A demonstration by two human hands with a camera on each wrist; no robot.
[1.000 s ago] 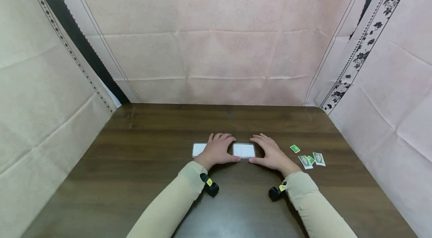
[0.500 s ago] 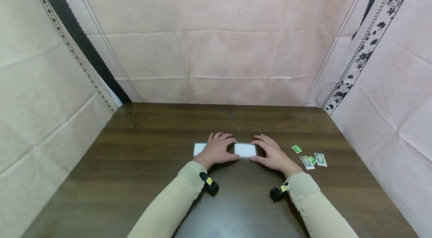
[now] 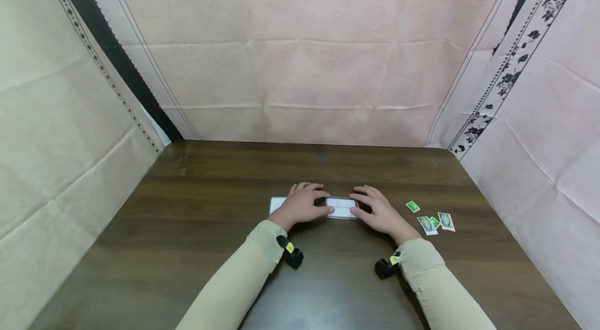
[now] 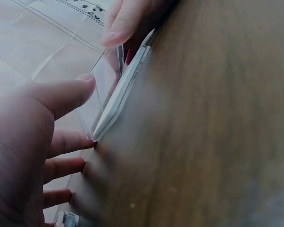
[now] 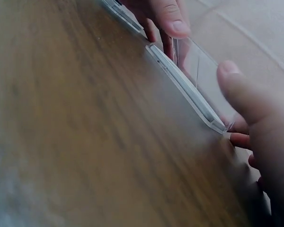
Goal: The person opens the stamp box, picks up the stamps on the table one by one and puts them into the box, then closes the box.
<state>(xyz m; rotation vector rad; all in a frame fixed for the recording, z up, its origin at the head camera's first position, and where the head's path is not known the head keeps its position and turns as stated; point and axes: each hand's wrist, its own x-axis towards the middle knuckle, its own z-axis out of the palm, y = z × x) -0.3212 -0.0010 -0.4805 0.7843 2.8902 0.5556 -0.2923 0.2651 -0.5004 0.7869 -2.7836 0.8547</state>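
A small clear plastic case [image 3: 341,203] with a white inside lies on the table between my hands. Its transparent lid [image 5: 206,78] stands tilted up from the white-filled base [image 4: 128,87]. My left hand [image 3: 303,205] holds the case at its left end, thumb at the lid's raised edge and fingers at the far side. My right hand [image 3: 380,214] holds the right end in the same way, thumb [image 5: 229,71] against the lid. A second white-faced case [image 3: 275,204] lies to the left, partly hidden by my left hand.
Several small printed paper slips, like stamps, lie right of my right hand: a green slip [image 3: 412,206] apart, and a bluish slip [image 3: 427,225], another green one [image 3: 435,222] and another bluish slip [image 3: 446,221] together. Pale cloth [image 3: 300,75] hangs behind the brown table [image 3: 211,246].
The lid's near edge has come up, and a line now crosses the white face. Both thumbs have moved up and away from me with it. The slips have not moved on the table.
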